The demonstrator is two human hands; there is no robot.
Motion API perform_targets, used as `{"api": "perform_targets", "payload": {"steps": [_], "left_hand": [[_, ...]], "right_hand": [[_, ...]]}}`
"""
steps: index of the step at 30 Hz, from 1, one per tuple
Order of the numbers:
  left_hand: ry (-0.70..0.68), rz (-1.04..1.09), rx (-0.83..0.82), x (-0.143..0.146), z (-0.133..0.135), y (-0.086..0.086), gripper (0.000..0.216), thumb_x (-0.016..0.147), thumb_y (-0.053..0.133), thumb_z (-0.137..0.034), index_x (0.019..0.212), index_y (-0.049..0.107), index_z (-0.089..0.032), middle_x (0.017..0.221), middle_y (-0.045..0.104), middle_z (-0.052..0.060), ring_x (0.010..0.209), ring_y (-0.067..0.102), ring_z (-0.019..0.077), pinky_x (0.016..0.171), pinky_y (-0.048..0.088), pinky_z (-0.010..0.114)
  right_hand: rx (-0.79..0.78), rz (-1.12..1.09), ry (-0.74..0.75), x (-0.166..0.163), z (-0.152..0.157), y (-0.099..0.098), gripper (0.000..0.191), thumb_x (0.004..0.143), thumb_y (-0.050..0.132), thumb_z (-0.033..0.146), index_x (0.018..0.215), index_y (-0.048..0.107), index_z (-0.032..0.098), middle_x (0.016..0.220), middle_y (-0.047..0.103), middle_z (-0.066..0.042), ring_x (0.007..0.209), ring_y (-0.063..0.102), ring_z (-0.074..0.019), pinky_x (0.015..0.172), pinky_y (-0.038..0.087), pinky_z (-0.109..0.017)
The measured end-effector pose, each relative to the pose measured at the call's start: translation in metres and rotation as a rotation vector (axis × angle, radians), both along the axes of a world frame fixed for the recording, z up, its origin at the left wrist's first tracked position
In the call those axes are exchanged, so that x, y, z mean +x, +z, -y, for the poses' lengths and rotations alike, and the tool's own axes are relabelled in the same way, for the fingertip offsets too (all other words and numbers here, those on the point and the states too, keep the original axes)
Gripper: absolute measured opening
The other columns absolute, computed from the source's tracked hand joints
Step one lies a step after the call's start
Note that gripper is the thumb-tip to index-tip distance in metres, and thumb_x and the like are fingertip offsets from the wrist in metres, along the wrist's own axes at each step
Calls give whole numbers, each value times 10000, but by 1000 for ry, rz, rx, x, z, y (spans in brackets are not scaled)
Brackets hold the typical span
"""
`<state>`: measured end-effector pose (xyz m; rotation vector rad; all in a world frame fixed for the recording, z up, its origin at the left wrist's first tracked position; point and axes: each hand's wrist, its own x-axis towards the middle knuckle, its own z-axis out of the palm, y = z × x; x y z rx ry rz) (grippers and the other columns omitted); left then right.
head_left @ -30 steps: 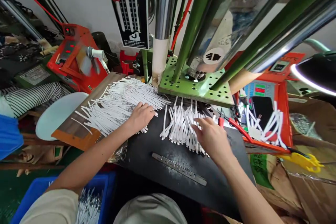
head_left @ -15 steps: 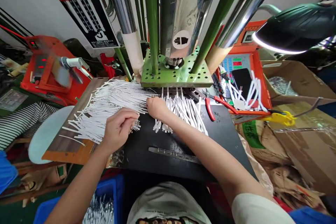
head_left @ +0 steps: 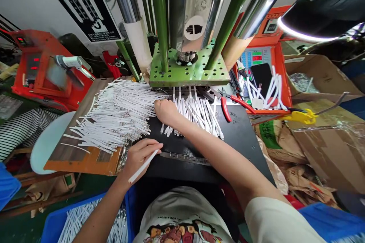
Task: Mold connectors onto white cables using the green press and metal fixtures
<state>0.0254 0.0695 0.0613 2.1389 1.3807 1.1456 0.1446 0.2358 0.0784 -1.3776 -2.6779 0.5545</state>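
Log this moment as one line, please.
left hand: holds white strip | right hand: at right edge of strip pile, grip unclear | metal bar: on black table

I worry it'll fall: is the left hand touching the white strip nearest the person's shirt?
Touching. The head view shows the left hand holding the white strip near its upper end.
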Motion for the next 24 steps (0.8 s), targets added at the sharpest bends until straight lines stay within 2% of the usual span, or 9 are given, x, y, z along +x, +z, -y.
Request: {"api": "perform_targets", "payload": {"steps": [2, 4, 7, 10, 12, 14, 18, 20, 24], "left_hand": [[-72, -29, 2, 7, 5, -6, 213, 898, 627, -97, 1065, 695, -209, 958, 711, 39, 862, 666, 137, 757, 549, 258], [-125, -33, -7, 16, 8, -14, 206, 900, 624, -100, 1078, 670, -193, 974, 712, 47, 899, 658, 154, 810, 533, 293], [-192, -20, -22, 32, 7, -22, 154, 912, 606, -108, 1045, 655, -171, 957, 710, 46, 911, 652, 163, 845, 511, 316], [-205, -19, -30, 46, 2, -25, 85, 931, 586, -144, 971, 658, -167, 931, 713, 41, 905, 655, 166, 840, 500, 314], [-217, -37, -51, 53, 0, -25, 96, 945, 563, -153, 949, 657, -172, 939, 719, 38, 911, 660, 165, 838, 491, 312], [-215, -52, -49, 56, -1, -24, 95, 947, 560, -150, 935, 651, -172, 939, 724, 33, 903, 665, 160, 824, 482, 308], [-216, -83, -30, 58, -1, -21, 109, 955, 552, -155, 883, 633, -165, 876, 725, 15, 848, 672, 140, 777, 460, 297], [-227, -115, -30, 58, 0, -20, 132, 966, 542, -173, 871, 633, -165, 865, 726, 14, 838, 674, 135, 768, 451, 297], [-218, -146, 16, 57, 3, -22, 150, 976, 525, -178, 876, 635, -163, 878, 726, 25, 827, 672, 137, 769, 438, 306]], "right_hand": [[17, 2, 0, 31, 17, 5, 236, 949, 435, 138, 1099, 607, 79, 1035, 685, -173, 941, 649, -246, 795, 449, -315], [-9, -47, -30, 71, 42, 7, 153, 934, 476, 152, 965, 624, 124, 897, 693, -95, 827, 638, -196, 728, 430, -274], [-209, -285, -149, 130, 84, 1, 159, 879, 576, 209, 724, 588, 174, 657, 625, 7, 618, 560, -126, 586, 380, -226], [-380, -540, -321, 169, 122, -13, 175, 837, 643, 299, 711, 602, 184, 622, 614, 17, 569, 547, -123, 525, 394, -220], [-363, -639, -393, 178, 142, -22, 143, 836, 659, 320, 794, 667, 184, 662, 646, 0, 584, 576, -135, 530, 429, -228], [-282, -689, -410, 177, 154, -27, 126, 864, 648, 302, 871, 715, 195, 712, 677, -15, 606, 606, -141, 554, 460, -236], [-135, -752, -371, 167, 159, -29, 154, 919, 587, 235, 919, 741, 228, 914, 736, -54, 813, 691, -177, 739, 544, -293], [-51, -743, -333, 163, 159, -31, 182, 921, 579, 217, 948, 755, 252, 1026, 719, -66, 919, 685, -193, 794, 548, -329], [77, -696, -231, 156, 163, -42, 161, 903, 625, 180, 959, 747, 269, 849, 712, -19, 837, 678, -187, 770, 528, -358]]}}
